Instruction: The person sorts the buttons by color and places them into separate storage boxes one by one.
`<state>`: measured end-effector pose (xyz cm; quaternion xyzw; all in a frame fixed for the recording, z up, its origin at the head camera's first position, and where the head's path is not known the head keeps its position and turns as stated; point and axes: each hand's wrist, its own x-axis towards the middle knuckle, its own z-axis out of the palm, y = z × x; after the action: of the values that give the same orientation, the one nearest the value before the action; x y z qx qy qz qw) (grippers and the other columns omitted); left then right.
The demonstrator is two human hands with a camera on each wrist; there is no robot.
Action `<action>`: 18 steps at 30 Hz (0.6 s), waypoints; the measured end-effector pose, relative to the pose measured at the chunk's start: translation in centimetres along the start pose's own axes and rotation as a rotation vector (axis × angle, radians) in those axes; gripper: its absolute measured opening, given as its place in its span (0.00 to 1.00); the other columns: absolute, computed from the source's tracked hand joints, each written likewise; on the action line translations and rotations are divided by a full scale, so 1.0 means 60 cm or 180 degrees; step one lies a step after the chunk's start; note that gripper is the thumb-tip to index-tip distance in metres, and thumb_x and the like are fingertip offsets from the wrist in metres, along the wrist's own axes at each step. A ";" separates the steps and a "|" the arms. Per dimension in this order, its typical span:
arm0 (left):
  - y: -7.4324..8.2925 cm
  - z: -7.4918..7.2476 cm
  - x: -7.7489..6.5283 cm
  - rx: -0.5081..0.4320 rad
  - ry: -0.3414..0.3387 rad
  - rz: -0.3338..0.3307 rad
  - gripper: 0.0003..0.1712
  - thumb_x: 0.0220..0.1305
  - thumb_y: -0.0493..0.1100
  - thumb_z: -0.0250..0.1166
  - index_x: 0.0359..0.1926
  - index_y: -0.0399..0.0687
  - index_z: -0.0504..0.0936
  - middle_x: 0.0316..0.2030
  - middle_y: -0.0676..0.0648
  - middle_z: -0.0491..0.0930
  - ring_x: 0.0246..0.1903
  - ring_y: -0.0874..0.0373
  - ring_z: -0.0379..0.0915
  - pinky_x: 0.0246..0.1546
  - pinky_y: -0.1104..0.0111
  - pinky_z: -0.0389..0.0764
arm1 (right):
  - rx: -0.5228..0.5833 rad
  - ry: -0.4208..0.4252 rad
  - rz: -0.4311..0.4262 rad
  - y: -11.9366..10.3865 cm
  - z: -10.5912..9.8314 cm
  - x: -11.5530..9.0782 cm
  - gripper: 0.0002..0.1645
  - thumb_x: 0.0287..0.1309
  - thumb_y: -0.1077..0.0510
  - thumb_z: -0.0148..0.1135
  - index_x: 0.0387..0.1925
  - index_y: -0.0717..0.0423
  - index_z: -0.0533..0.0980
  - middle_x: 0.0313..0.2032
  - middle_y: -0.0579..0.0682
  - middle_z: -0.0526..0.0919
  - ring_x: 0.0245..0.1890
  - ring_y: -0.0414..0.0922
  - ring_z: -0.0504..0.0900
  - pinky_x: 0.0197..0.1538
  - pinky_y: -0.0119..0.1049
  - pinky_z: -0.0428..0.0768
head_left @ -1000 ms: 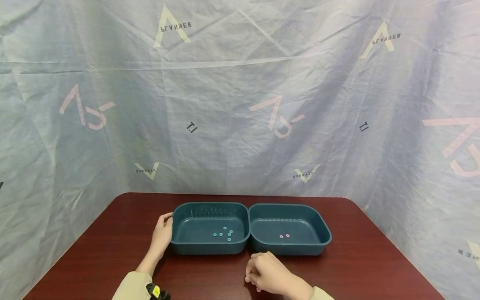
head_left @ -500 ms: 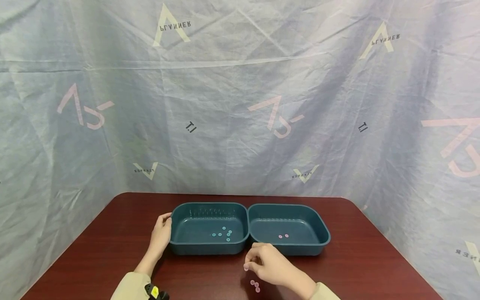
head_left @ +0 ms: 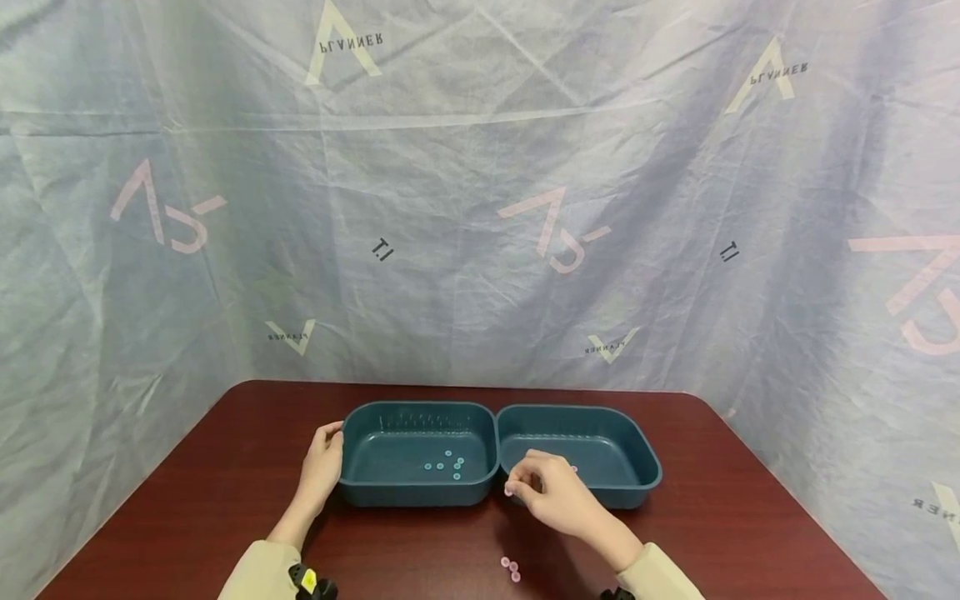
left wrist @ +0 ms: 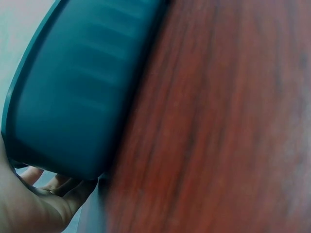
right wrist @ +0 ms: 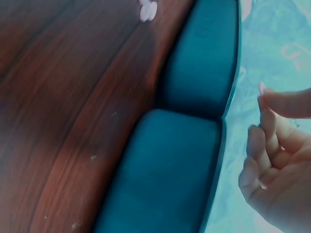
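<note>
My left hand [head_left: 322, 467] grips the outer end of the left dark teal tray [head_left: 412, 495]; in the left wrist view its fingers [left wrist: 73, 196] curl at the tray's end. Several small light-blue buttons [head_left: 440, 466] lie in that tray. Between thumb and forefinger my right hand [head_left: 555, 498] pinches a small pink button [right wrist: 261, 89], held above the near rim of the right teal tray [head_left: 618, 497]. One pink button [head_left: 574, 469] shows inside the right tray, partly behind the hand. Three more pink buttons [head_left: 513, 567] sit close together on the table in front.
Both trays stand side by side, touching, on a dark red wooden table [head_left: 420, 554]. A pale printed cloth [head_left: 450, 292] hangs behind the table and along its sides.
My right hand has lifted a pink button off the table group and moved it forward and up to the right tray's near rim. The left hand has stayed on its tray.
</note>
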<state>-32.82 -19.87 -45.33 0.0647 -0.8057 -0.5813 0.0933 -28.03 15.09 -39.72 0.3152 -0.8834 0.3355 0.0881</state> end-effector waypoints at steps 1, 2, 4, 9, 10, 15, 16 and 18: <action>0.000 0.000 0.001 0.0005 0.0003 -0.0001 0.28 0.75 0.50 0.34 0.68 0.37 0.54 0.65 0.30 0.57 0.64 0.35 0.54 0.59 0.44 0.61 | -0.0011 0.0063 0.0043 0.004 -0.001 0.001 0.07 0.57 0.59 0.63 0.24 0.48 0.79 0.22 0.39 0.70 0.19 0.32 0.67 0.25 0.26 0.70; 0.000 0.000 0.002 0.0005 0.0009 0.0001 0.28 0.75 0.49 0.34 0.68 0.37 0.54 0.65 0.30 0.57 0.64 0.35 0.54 0.59 0.44 0.61 | -0.0015 0.0127 0.0088 0.007 -0.002 0.002 0.07 0.57 0.59 0.63 0.24 0.48 0.79 0.22 0.39 0.71 0.20 0.33 0.68 0.25 0.27 0.71; 0.001 0.000 0.003 0.0006 0.0015 0.0000 0.28 0.75 0.49 0.35 0.68 0.36 0.54 0.65 0.30 0.57 0.64 0.35 0.54 0.59 0.44 0.61 | -0.0040 0.0268 0.0169 0.013 -0.003 0.005 0.07 0.56 0.60 0.64 0.24 0.48 0.78 0.22 0.40 0.71 0.20 0.33 0.68 0.26 0.27 0.71; 0.003 -0.001 0.003 0.0013 0.0031 -0.0008 0.27 0.75 0.47 0.35 0.67 0.36 0.55 0.65 0.29 0.58 0.64 0.35 0.55 0.60 0.44 0.60 | -0.0128 0.0552 0.0256 0.026 -0.013 0.013 0.07 0.54 0.63 0.65 0.24 0.49 0.78 0.23 0.39 0.73 0.21 0.32 0.68 0.26 0.27 0.71; 0.004 -0.001 0.003 0.0018 0.0030 -0.0011 0.27 0.75 0.47 0.35 0.67 0.36 0.55 0.65 0.29 0.58 0.64 0.35 0.55 0.60 0.44 0.60 | -0.0141 0.0577 0.0263 0.029 -0.016 0.014 0.07 0.54 0.63 0.65 0.24 0.49 0.79 0.23 0.39 0.73 0.20 0.32 0.68 0.26 0.27 0.71; 0.004 -0.002 0.001 0.0009 0.0002 -0.0018 0.28 0.75 0.48 0.35 0.68 0.36 0.54 0.65 0.30 0.57 0.64 0.35 0.54 0.60 0.44 0.59 | -0.0158 0.0623 0.0375 0.042 -0.024 0.015 0.05 0.55 0.62 0.64 0.25 0.51 0.79 0.23 0.42 0.74 0.19 0.34 0.68 0.24 0.28 0.70; 0.004 -0.002 0.000 0.0006 -0.0005 -0.0017 0.28 0.75 0.48 0.35 0.68 0.36 0.54 0.65 0.30 0.57 0.65 0.35 0.54 0.60 0.44 0.59 | -0.0164 0.0623 0.0406 0.045 -0.024 0.015 0.05 0.55 0.62 0.65 0.25 0.51 0.79 0.23 0.42 0.74 0.19 0.34 0.68 0.24 0.28 0.70; 0.004 -0.002 0.000 0.0011 -0.0015 -0.0020 0.27 0.75 0.48 0.35 0.68 0.37 0.54 0.65 0.30 0.57 0.65 0.35 0.54 0.60 0.44 0.59 | -0.0174 0.0596 0.0486 0.052 -0.023 0.015 0.05 0.55 0.62 0.65 0.25 0.52 0.79 0.23 0.43 0.75 0.19 0.34 0.68 0.24 0.28 0.69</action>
<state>-32.79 -19.91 -45.07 0.0659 -0.8068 -0.5803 0.0894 -30.77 17.32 -40.02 0.2118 -0.9015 0.3450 0.1530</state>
